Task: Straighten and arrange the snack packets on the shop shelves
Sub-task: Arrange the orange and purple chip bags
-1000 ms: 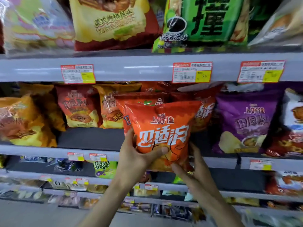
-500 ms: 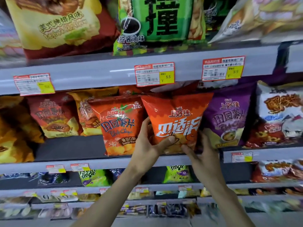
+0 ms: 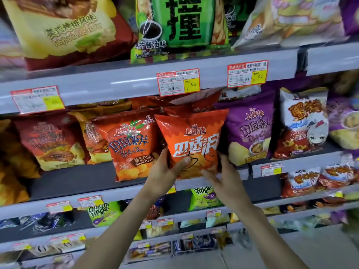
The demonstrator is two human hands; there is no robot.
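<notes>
An orange snack packet (image 3: 194, 140) with white lettering stands upright at the front of the middle shelf (image 3: 81, 197). My left hand (image 3: 165, 173) grips its lower left corner, thumb across the front. At its lower right corner my right hand (image 3: 225, 177) holds it, thumb on the front and fingers behind. Beside it on the left stands an orange tomato chips packet (image 3: 130, 144), on the right a purple chips packet (image 3: 250, 129). More red packets sit behind the held one.
The upper shelf carries large bags: a yellow and red bag (image 3: 66, 30) and a green bag (image 3: 180, 26). Price tags (image 3: 177, 82) hang on the shelf edge. A white and red packet (image 3: 303, 121) stands far right. Lower shelves hold green ring snacks (image 3: 101, 212) and small packets.
Both hands carried the orange packet to the right, off the tomato chips packet, and set it down between that packet and the purple one. The camera view shifted right.
</notes>
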